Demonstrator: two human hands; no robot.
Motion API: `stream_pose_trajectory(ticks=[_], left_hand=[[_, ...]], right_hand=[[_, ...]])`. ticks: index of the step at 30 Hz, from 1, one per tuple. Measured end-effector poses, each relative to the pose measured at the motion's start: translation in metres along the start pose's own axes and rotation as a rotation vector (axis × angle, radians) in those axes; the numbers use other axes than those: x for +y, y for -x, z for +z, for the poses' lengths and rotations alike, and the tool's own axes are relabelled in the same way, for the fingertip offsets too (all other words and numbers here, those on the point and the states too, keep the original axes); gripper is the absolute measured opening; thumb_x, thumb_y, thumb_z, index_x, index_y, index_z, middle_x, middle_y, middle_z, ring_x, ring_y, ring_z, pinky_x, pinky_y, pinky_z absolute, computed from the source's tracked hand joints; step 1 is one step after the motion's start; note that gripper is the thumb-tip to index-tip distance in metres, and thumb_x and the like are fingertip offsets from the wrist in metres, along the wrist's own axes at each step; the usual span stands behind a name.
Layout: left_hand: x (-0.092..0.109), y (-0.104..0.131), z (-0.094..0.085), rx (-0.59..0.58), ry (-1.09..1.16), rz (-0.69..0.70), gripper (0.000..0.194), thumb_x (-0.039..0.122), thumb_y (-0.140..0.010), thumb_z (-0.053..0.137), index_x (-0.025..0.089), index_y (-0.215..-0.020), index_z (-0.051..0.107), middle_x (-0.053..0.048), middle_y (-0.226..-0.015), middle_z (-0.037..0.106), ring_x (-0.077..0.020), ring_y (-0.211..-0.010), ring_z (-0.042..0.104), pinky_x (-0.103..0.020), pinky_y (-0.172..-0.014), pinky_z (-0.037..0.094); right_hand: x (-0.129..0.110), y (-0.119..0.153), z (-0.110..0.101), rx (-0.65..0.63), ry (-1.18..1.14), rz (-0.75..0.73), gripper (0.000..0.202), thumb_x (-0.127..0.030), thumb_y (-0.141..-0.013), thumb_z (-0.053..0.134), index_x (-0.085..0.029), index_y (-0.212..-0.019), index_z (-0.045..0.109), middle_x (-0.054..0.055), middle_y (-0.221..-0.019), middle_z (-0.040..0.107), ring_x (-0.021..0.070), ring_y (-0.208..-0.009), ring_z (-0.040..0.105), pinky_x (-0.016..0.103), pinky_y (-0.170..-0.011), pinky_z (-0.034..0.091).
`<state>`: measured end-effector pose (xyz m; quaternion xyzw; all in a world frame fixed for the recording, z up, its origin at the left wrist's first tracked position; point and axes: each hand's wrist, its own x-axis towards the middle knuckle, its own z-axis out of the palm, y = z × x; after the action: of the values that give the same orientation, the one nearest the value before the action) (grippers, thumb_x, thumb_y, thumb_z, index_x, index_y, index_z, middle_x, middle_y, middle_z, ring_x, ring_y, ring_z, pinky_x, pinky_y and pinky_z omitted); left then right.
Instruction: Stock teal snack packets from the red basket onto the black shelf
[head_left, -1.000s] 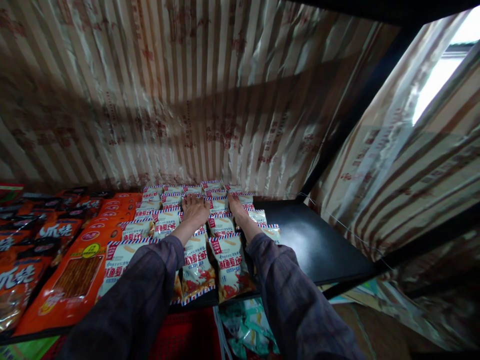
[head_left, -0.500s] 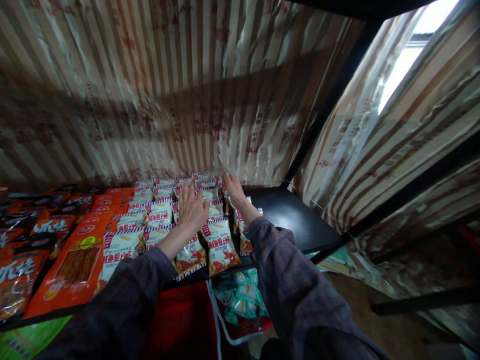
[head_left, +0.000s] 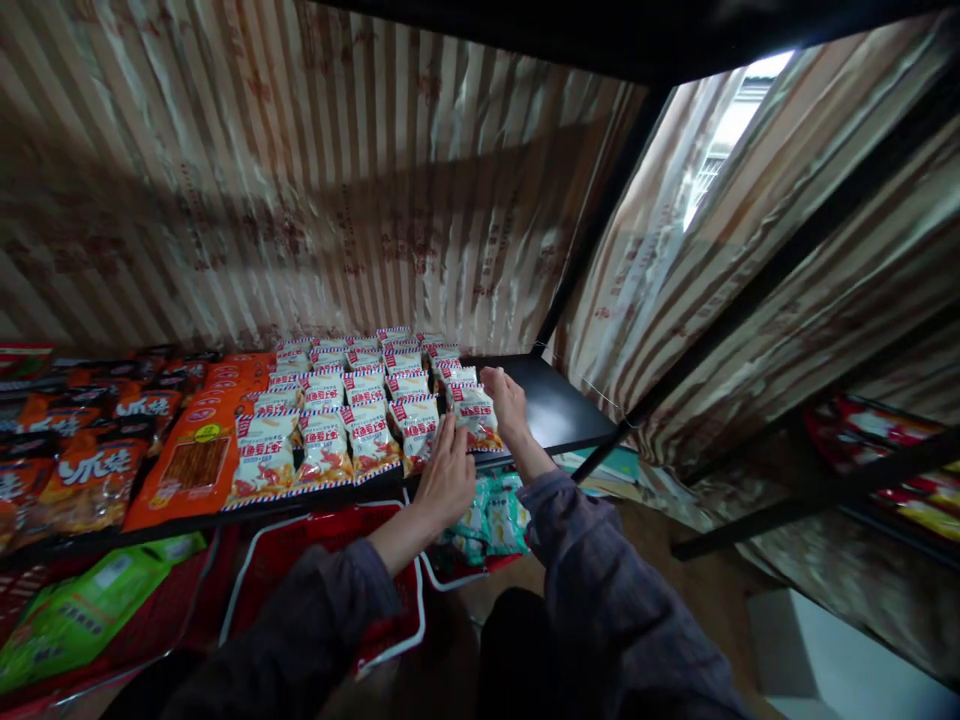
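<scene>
White snack bags with red lettering and striped edges (head_left: 322,447) lie in overlapping rows on a black shelf (head_left: 574,405). At the right end of the front row, one snack bag (head_left: 472,418) sits between my hands. My left hand (head_left: 448,475) is at its lower left corner, fingers stretched out and close together. Along the bag's right side rests my right hand (head_left: 510,408), its fingers slightly bent and touching the edge. Neither hand is wrapped round a bag. Part of the right fingers is hidden from view.
Orange packs (head_left: 195,455) and black-and-orange bags (head_left: 94,470) lie to the left. Below the shelf stand red baskets, one with teal packs (head_left: 501,515), another with a green bag (head_left: 82,610). A black post (head_left: 600,225) rises at the right, before a striped curtain (head_left: 420,200).
My left hand has moved off the middle of the bags, down and right to the front edge. My right hand has come nearer along the right column. The view has shifted right.
</scene>
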<state>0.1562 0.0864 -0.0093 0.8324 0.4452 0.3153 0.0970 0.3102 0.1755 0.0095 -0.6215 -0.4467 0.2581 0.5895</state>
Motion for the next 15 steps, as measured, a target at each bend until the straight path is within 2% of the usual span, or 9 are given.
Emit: stream_pose_trajectory(ticks=[3,7,10,15], left_hand=[[0.017,-0.002,0.020,0.000,0.102,-0.170,0.049,0.019,-0.087,0.034,0.001,-0.133,0.039,-0.023,-0.147,0.029,-0.0252,-0.138,0.023,-0.040,-0.112,0.030],[0.024,-0.021,0.049,0.040,0.200,-0.308,0.056,0.021,-0.087,0.035,0.000,-0.138,0.029,-0.024,-0.149,0.022,-0.0266,-0.139,0.015,-0.043,-0.113,0.024],[0.021,-0.045,0.070,0.103,0.233,-0.369,0.061,0.023,-0.085,0.037,0.001,-0.141,0.024,-0.023,-0.150,0.020,-0.0267,-0.140,0.012,-0.045,-0.114,0.020],[0.007,-0.089,0.095,0.219,0.208,-0.475,0.066,0.025,-0.083,0.040,0.001,-0.141,0.022,-0.025,-0.148,0.022,-0.0289,-0.140,0.012,-0.048,-0.113,0.018]], right_hand=[[0.021,0.009,-0.025,0.051,-0.023,0.048,0.061,-0.059,-0.086,0.033,-0.014,-0.115,0.062,0.012,-0.119,0.064,0.0244,-0.113,0.058,0.036,-0.095,0.044],[0.050,0.004,-0.046,0.022,-0.096,0.136,0.060,-0.058,-0.086,0.035,-0.018,-0.124,0.056,0.009,-0.136,0.051,0.0228,-0.126,0.047,0.037,-0.103,0.038],[0.067,-0.014,-0.048,-0.017,-0.157,0.167,0.059,-0.060,-0.085,0.037,-0.022,-0.127,0.054,0.005,-0.142,0.043,0.0223,-0.132,0.039,0.040,-0.108,0.033],[0.082,-0.053,-0.038,-0.100,-0.297,0.163,0.058,-0.061,-0.086,0.036,-0.025,-0.128,0.053,0.002,-0.143,0.041,0.0203,-0.135,0.034,0.041,-0.113,0.025]])
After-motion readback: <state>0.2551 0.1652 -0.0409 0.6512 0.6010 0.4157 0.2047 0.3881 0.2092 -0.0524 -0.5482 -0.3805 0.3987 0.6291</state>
